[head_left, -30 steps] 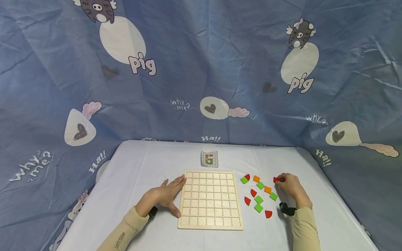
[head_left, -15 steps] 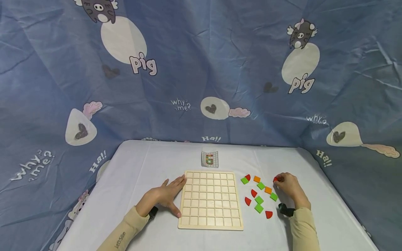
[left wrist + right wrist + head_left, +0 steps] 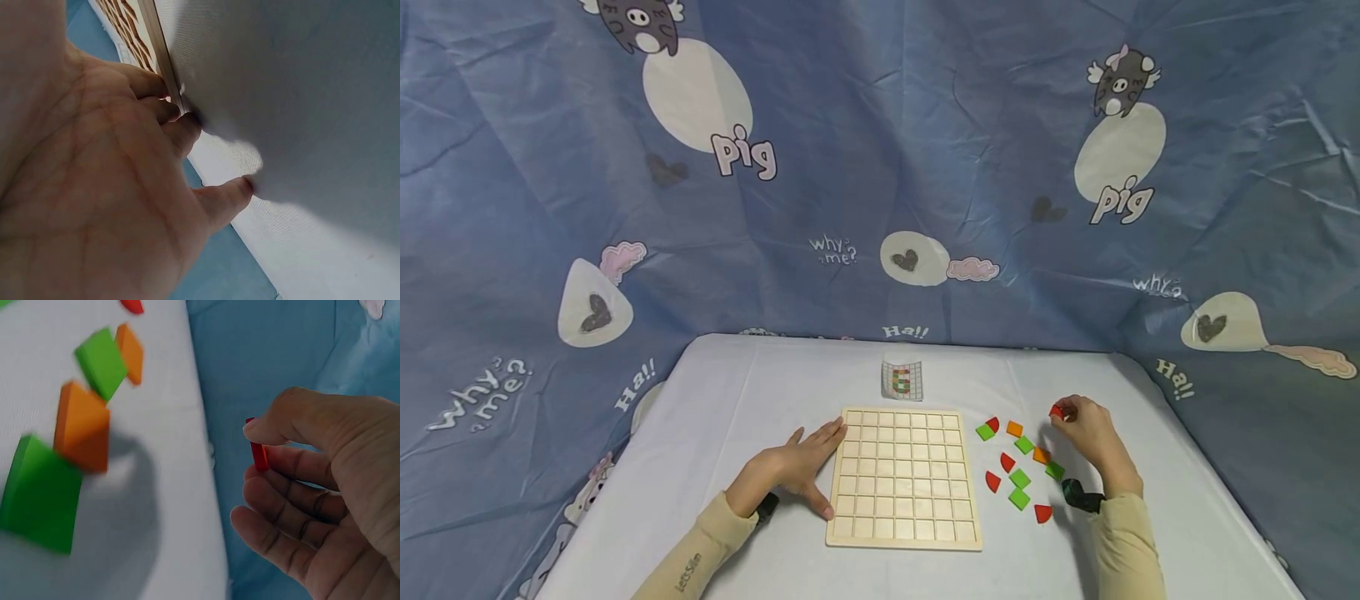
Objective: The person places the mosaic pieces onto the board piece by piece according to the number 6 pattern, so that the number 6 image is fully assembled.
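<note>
Thumb and fingertips of my right hand (image 3: 1088, 429) pinch a small red piece (image 3: 259, 453), raised above the table to the right of the loose pieces. In the head view that red piece (image 3: 1057, 412) looks like a quarter-round. At the left edge of a wooden grid board (image 3: 902, 477), my left hand (image 3: 797, 467) lies with fingers spread, touching the frame. The left wrist view shows its straight fingers against the board's side (image 3: 159, 44). The board's squares hold no pieces.
Green squares (image 3: 1018, 498), orange squares (image 3: 1014, 428) and red quarter-rounds (image 3: 1042, 514) lie scattered right of the board. Behind the board lies a small printed pattern card (image 3: 902, 381). A blue printed cloth (image 3: 820, 167) hangs behind the white table (image 3: 775, 375).
My right hand has lifted the red piece off the table, moving slightly up and away. The left hand stays at the board's edge.
</note>
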The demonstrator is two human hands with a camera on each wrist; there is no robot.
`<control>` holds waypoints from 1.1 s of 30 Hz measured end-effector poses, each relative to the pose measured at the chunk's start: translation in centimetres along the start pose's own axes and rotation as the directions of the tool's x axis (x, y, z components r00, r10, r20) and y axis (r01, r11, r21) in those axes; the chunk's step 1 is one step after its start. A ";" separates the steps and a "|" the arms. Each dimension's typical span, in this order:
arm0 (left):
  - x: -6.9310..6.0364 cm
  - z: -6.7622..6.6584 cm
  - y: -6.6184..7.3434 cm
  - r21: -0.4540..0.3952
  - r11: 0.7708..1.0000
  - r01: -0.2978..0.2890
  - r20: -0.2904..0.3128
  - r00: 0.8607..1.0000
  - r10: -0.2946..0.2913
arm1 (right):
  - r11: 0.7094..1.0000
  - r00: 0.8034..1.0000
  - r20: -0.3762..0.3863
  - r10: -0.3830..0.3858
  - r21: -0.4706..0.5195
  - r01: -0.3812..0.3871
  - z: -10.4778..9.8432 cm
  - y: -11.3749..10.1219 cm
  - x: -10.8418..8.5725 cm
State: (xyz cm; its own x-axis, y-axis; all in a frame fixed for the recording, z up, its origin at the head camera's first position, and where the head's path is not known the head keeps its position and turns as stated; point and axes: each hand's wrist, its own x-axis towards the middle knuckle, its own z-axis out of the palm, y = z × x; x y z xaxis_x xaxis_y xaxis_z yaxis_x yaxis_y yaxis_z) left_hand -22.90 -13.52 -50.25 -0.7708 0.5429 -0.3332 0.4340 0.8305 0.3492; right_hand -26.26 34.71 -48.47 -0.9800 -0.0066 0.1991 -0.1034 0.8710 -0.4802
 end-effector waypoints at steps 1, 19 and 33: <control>0.0 0.0 0.0 0.002 1.000 0.002 0.000 1.000 -0.002 | 1.000 1.000 -0.008 -0.013 0.003 0.014 0.0 -0.4 0.0; -0.3 0.0 0.3 0.040 0.999 0.023 -0.021 1.000 -0.023 | 0.974 0.975 0.017 -0.220 0.060 0.218 3.1 -8.3 0.2; -0.3 -0.2 0.5 0.037 0.999 0.014 -0.007 1.000 -0.014 | 0.945 0.937 0.137 -0.322 0.100 0.311 7.2 -12.7 -0.1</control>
State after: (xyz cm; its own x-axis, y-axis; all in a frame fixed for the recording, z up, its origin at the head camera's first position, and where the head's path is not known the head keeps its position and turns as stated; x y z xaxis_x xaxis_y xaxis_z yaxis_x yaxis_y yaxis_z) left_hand -22.53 -13.31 -49.82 -0.7801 0.5303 -0.3321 0.4399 0.8423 0.3115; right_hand -26.09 20.10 -48.54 -0.9079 -0.3545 0.2238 -0.4192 0.7720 -0.4778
